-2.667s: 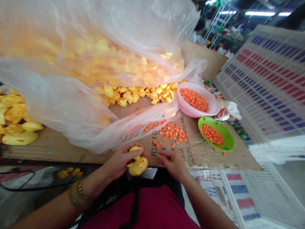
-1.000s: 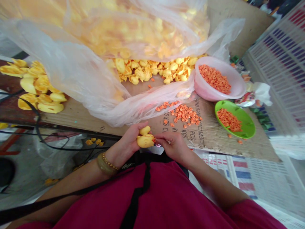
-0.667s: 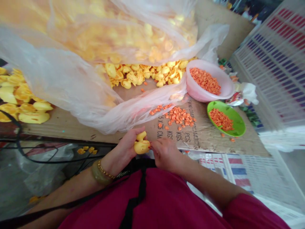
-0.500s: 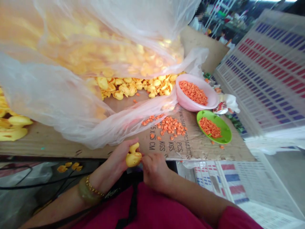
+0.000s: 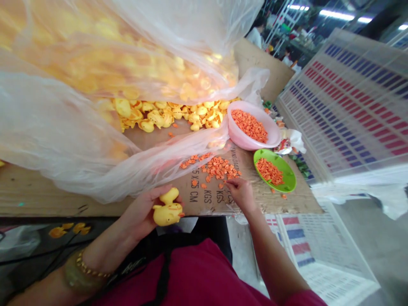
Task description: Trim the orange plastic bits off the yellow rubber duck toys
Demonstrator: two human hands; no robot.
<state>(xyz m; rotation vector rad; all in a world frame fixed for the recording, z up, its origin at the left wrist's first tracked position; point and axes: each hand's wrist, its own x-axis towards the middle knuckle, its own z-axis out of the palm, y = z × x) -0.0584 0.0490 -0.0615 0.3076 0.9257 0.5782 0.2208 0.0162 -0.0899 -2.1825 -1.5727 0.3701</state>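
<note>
My left hand [image 5: 145, 214] is closed around a yellow toy duck [image 5: 167, 213], held just past the near edge of the cardboard. A small orange beak-like piece shows on the duck's right side, along with dark eye dots. Over the cardboard, my right hand [image 5: 244, 195] has its fingertips pinched together at the near right edge of a pile of small orange pieces [image 5: 219, 168]. Whatever lies between those fingertips is too small to make out.
A pink bowl [image 5: 274, 131] and a green dish [image 5: 289, 176] hold more orange pieces. Many yellow duck parts [image 5: 159, 117] spill from a large clear plastic bag [image 5: 105, 178]. White plastic crates [image 5: 350, 106] stand to the right. Yellow scraps [image 5: 65, 229] lie below the cardboard's edge.
My right hand has left the duck and moved right and forward to the orange pile. The duck has turned in my left hand, showing its orange piece. The view has shifted slightly.
</note>
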